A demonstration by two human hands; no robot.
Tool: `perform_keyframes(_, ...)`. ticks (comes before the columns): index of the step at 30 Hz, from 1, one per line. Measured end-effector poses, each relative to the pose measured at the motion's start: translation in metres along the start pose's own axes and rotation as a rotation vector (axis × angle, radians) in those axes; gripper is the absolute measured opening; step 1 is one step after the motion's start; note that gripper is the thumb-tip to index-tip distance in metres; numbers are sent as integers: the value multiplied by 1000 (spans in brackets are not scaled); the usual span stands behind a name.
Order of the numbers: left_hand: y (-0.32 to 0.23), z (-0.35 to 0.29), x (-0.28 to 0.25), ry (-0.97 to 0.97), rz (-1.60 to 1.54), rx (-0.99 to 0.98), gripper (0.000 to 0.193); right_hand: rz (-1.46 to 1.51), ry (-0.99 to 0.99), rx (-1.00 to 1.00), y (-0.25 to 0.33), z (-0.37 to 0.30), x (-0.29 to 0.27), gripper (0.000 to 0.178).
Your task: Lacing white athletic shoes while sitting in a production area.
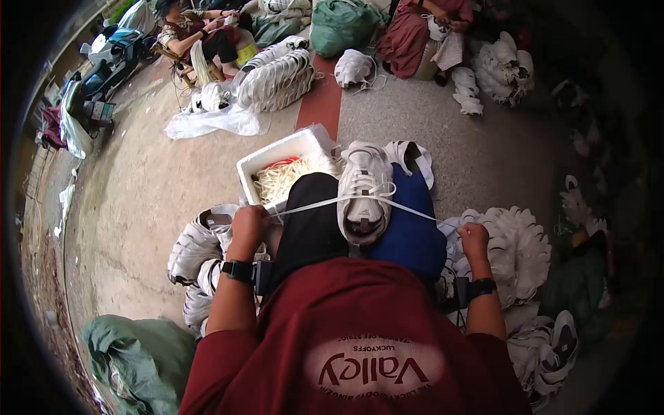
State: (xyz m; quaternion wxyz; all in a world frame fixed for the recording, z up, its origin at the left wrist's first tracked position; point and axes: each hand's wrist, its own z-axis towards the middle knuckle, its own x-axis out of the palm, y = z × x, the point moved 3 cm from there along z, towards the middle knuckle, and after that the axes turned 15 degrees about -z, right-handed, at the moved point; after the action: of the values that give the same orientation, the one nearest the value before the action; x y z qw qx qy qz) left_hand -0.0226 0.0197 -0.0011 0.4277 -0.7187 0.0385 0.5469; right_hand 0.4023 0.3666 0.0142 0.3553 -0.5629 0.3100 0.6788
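1. The ground is a grey-brown concrete floor (131, 242), with a red strip (320, 104) running away beyond the box
2. Scooters (111, 66) stand at the upper left; two seated people, one at the upper left (181, 45) and one at the upper right (415, 41), have white shoe parts around them
3. Rows of nested white uppers (277, 79) lie on the floor ahead, and more piles sit beside the wearer, one at the left (190, 252) and one at the right (522, 252)
4. The white shoe (364, 173) rests on the wearer's lap, between a dark trouser leg (315, 214) and a blue cloth (420, 225), its opening toward the body
5. Both forearms reach forward and the hands are spread apart, one on each side of the shoe
6. The left hand (250, 223) and right hand (474, 238) have fingers closed, each pinching an end of the white lace (408, 207), stretched across the shoe
7. A white foam box (266, 158), near the left knee, contains loose cream laces (282, 181) and something red (282, 163)
8. A green sack (142, 353) slumps at the lower left; its contents cannot be told
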Motion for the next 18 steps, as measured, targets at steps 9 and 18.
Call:
perform_keyframes(9,-13,-20,-1,460,-744,-326,16,1301,691,-105,142,26,-19,4)
perform_keyframes(18,-110,-8,24,772,-1609,-247,13,890,121,-149,188,44,9,12)
